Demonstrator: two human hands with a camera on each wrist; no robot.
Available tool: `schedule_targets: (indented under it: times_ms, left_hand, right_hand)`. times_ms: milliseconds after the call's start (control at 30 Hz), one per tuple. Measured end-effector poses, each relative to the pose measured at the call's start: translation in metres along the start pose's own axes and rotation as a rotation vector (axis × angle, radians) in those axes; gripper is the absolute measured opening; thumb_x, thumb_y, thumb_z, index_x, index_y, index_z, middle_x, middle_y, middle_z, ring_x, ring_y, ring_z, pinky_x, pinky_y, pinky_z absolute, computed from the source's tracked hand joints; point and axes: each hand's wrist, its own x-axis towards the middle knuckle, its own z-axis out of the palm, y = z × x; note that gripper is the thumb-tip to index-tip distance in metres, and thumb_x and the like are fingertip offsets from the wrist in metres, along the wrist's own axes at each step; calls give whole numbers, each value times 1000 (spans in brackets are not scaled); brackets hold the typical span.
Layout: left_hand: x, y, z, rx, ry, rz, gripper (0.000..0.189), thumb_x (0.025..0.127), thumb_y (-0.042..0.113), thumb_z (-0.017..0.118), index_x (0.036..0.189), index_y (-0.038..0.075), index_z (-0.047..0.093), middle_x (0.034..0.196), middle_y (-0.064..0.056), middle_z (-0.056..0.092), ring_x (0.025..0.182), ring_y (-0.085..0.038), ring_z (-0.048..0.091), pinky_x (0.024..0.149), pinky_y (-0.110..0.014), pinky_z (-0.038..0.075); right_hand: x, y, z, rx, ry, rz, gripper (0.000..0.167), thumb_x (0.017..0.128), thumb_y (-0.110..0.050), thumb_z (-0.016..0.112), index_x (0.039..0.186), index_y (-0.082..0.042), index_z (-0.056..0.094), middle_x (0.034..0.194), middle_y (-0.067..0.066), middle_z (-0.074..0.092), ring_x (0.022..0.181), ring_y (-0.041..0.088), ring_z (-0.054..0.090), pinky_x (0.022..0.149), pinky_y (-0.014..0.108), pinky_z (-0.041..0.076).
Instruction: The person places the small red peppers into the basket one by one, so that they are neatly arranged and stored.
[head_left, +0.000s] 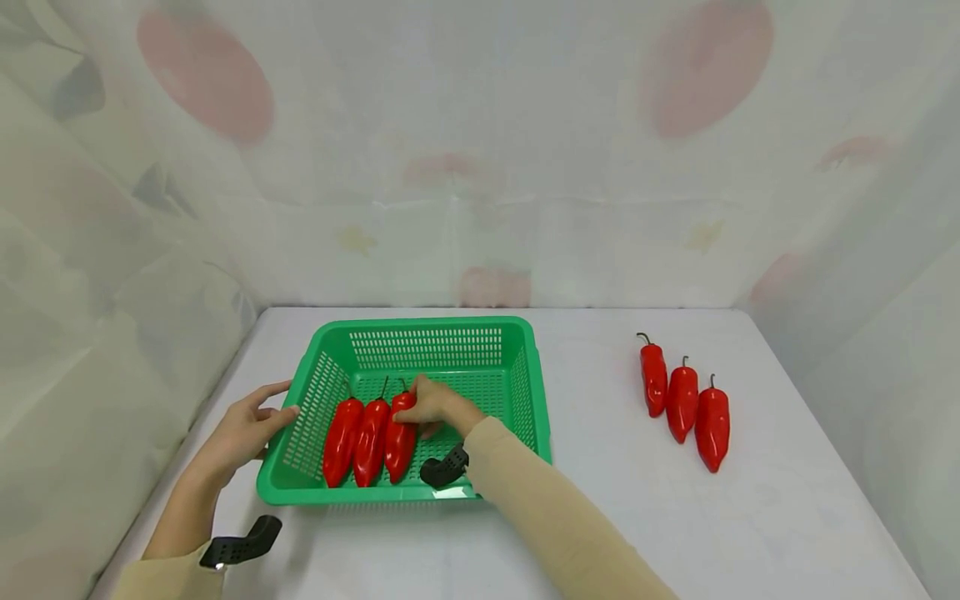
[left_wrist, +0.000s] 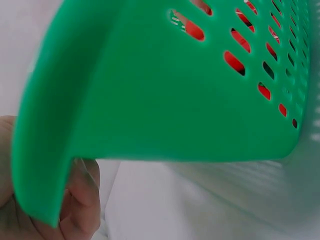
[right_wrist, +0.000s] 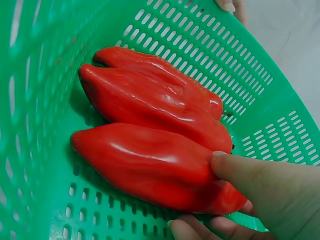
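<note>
Inside a green plastic basket (head_left: 480,493) lie three red peppers side by side, stems toward the far wall. My right hand (head_left: 438,404) reaches in and grips the rightmost pepper (head_left: 400,446) near its stem end; in the right wrist view the thumb lies on top of this pepper (right_wrist: 145,160) and the fingers curl beneath it. To its left are the middle pepper (head_left: 371,442) and the left pepper (head_left: 342,442). My left hand (head_left: 251,425) holds the basket's left rim, thumb over the edge, other fingers outside; in the left wrist view the rim (left_wrist: 40,165) partly hides them.
Three more red peppers lie in a slanting row on the right of the white table (head_left: 600,517): a far one (head_left: 654,379), a middle one (head_left: 682,404) and a near one (head_left: 712,429). A pale patterned curtain (head_left: 570,233) stands behind and along both sides.
</note>
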Motion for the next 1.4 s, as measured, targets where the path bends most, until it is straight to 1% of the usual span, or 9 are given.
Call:
schedule_targets:
  times_ms: [167,333,533,767,933,1133,1200,1367,1400]
  left_hand:
    - [-1,0,0,-5,-6,0,69,94,36,51,146,6,18,109,-29,58,74,-23,66,62,-37,56]
    - [0,-1,-1,-5,-8,4,70,94,36,51,146,6,17,109,-29,58,74,-23,66,61,-37,56]
    - [1,-1,-1,-10,-14,3,70,94,37,51,147,6,17,109,-29,58,74,-24,66,62,-38,56]
    - [1,-1,-1,-17,-16,-7,70,94,36,52,147,7,17,109,-29,57,75,-23,66,62,-38,56]
    - [1,-1,-1,-17,-17,-10,69,94,36,51,147,7,17,109,-29,57,75,-24,66,62,-39,56]
    - [1,-2,-1,-17,-17,-7,69,94,36,52,147,7,17,110,-29,57,75,-24,66,62,-39,56]
    - [1,-2,-1,-15,-16,-7,69,94,36,52,147,7,17,110,-29,57,75,-24,66,62,-39,56]
    - [2,-4,-1,-8,-13,-7,70,93,37,52,147,7,17,110,-30,57,75,-24,66,62,-39,56]
    - [3,-4,-1,-9,-12,-4,70,93,37,52,147,7,18,111,-30,57,75,-24,66,62,-39,56]
  right_hand:
    - [-4,-2,0,-18,-38,17,46,86,-21,65,121,-3,40,88,12,58,73,29,66,62,36,56]
    - [-7,-4,0,-29,-68,27,48,87,-22,63,124,-4,38,94,12,56,74,29,66,63,37,56]
    - [-8,-5,-1,-30,-67,31,47,88,-22,62,125,-3,38,97,13,55,75,30,66,64,38,56]
    - [-8,-6,-2,-48,-63,40,47,91,-26,58,127,-3,38,98,13,55,73,29,66,61,36,56]
    - [-7,-5,-2,-59,-60,47,45,94,-29,52,129,-4,38,106,14,55,75,28,66,61,36,56]
    - [-5,-4,-5,-100,-44,28,47,95,-30,50,132,-2,41,121,17,52,81,28,65,64,37,56]
    - [-4,-5,-7,-118,-33,10,48,95,-30,50,133,-3,41,118,18,55,82,28,65,65,38,56]
    - [-5,-10,-16,-139,8,-52,49,94,-29,51,134,-4,41,98,17,60,85,29,63,65,38,56]
    - [-5,-11,-19,-135,13,-64,48,94,-29,52,134,-4,41,96,17,60,86,30,63,65,39,56]
